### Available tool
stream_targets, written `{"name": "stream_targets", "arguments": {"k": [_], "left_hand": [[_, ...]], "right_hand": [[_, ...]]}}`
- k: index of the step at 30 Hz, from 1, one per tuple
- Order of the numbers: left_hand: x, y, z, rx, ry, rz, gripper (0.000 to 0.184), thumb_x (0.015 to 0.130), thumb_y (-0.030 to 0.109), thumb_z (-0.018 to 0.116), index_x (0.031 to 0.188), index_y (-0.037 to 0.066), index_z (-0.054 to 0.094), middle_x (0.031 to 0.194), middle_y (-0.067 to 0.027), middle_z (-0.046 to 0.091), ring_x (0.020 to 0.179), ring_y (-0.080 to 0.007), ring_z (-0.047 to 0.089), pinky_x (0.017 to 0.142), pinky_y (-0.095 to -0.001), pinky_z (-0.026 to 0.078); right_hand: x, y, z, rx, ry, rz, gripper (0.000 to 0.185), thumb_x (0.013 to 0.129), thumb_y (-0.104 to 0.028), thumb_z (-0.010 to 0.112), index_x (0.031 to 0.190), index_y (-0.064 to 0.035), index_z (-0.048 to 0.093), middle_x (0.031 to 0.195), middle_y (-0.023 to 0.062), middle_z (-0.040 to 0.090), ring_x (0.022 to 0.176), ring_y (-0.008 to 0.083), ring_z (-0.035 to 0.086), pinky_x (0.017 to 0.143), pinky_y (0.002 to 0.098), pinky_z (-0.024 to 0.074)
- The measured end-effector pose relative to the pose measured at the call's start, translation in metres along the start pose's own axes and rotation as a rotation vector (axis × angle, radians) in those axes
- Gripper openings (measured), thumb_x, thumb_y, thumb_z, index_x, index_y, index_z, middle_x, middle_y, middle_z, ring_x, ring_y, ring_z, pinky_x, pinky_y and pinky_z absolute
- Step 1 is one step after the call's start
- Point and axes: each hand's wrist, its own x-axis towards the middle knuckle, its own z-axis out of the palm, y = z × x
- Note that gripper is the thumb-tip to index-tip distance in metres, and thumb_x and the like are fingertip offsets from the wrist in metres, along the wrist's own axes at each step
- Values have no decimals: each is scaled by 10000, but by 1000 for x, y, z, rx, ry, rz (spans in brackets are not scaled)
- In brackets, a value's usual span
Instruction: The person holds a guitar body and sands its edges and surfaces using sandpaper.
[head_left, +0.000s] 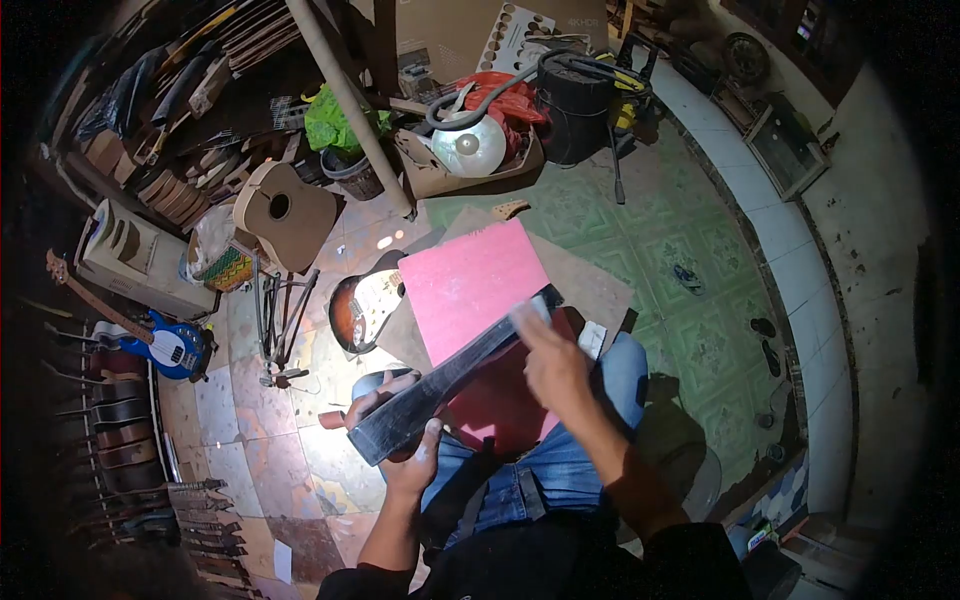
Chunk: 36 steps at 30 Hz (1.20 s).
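A long dark, dusty, tapered wooden piece [445, 380] with a wide near end lies slanting above my lap. My left hand [410, 440] is closed around its wide near end, thumb on the near edge and fingers on the far side. Over the narrower far end is my right hand [550, 355], its fingertips smeared by motion, so whether it holds anything does not show. Beneath the far end lies a pink sheet [470, 280]. A darker red surface [500, 395] shows between my jeans-clad legs.
A sunburst guitar body [352, 318] lies left of the pink sheet. Farther back are an acoustic guitar body [285, 210], a box holding a white round lid [470, 148] and a black bucket [572, 110]. A blue bass guitar [170, 345] stands at left, near several hanging necks.
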Motion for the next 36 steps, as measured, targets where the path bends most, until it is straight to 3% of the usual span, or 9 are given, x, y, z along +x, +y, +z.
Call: {"name": "stream_targets", "arguments": {"k": [4, 8, 12, 17, 18, 24, 27, 34, 36], "left_hand": [[0, -1, -1, 33, -22, 14, 754, 895, 214, 773, 1430, 79, 260, 1279, -216, 614, 1231, -334, 599, 1235, -555, 268], [-2, -1, -4, 29, -35, 43, 750, 903, 232, 773, 1430, 80, 262, 1278, -220, 613, 1252, -341, 581, 1210, -539, 301], [-2, 4, 1, 27, -28, 7, 753, 905, 237, 776, 1431, 77, 261, 1285, -223, 614, 1275, -353, 564, 1175, -523, 340], [-1, 1, -2, 13, -36, 54, 744, 881, 182, 785, 1406, 74, 270, 1262, -214, 619, 1243, -347, 590, 1178, -572, 325], [-1, 2, -1, -8, -18, 37, 735, 858, 131, 793, 1382, 72, 280, 1240, -198, 625, 1214, -342, 617, 1191, -621, 299], [0, 5, 5, 43, -23, 46, 733, 853, 143, 796, 1375, 74, 287, 1231, -198, 630, 1190, -335, 624, 1187, -621, 306], [-1, 3, 1, 42, -19, 52, 740, 853, 160, 801, 1376, 76, 285, 1227, -202, 629, 1192, -335, 624, 1189, -620, 303], [-4, 4, 0, -9, 9, 1, 741, 853, 162, 801, 1380, 87, 287, 1227, -208, 628, 1199, -338, 624, 1197, -622, 287], [-3, 3, -4, 34, -44, 33, 766, 900, 256, 789, 1426, 76, 262, 1285, -237, 611, 1264, -357, 568, 1184, -537, 323]], "right_hand": [[-18, -23, 6, 178, -152, -60, 598, 867, 58, 466, 1438, -84, 569, 1485, 198, 540, 1279, 397, 583, 1028, 429, 535], [7, 20, -7, 89, 85, 72, 577, 869, 58, 460, 1426, -44, 570, 1491, 242, 517, 1374, 385, 509, 1122, 429, 468], [-21, -26, 9, 42, -67, -62, 613, 850, 63, 464, 1419, -122, 599, 1488, 177, 549, 1295, 368, 588, 990, 429, 558], [-2, 11, -4, -1, 163, -55, 588, 827, 101, 520, 1379, -73, 629, 1417, 216, 595, 1277, 386, 599, 1054, 423, 518], [3, 13, -9, 55, 144, 53, 568, 837, 68, 542, 1382, -68, 628, 1419, 213, 594, 1264, 385, 608, 1051, 419, 519], [-26, -25, 9, 39, 0, -74, 537, 862, 61, 542, 1359, -112, 645, 1427, 142, 608, 1260, 334, 624, 1009, 421, 554], [-3, 8, 0, -32, 205, -28, 548, 837, 114, 532, 1337, -78, 649, 1385, 174, 615, 1302, 373, 581, 1059, 427, 512], [-26, -22, 4, 5, -16, -66, 501, 903, 64, 496, 1340, -126, 650, 1381, 99, 604, 1245, 344, 619, 971, 458, 563], [-10, 2, 4, -137, 132, -39, 500, 907, 42, 499, 1353, -132, 640, 1405, 80, 598, 1213, 347, 639, 967, 452, 566]]}}
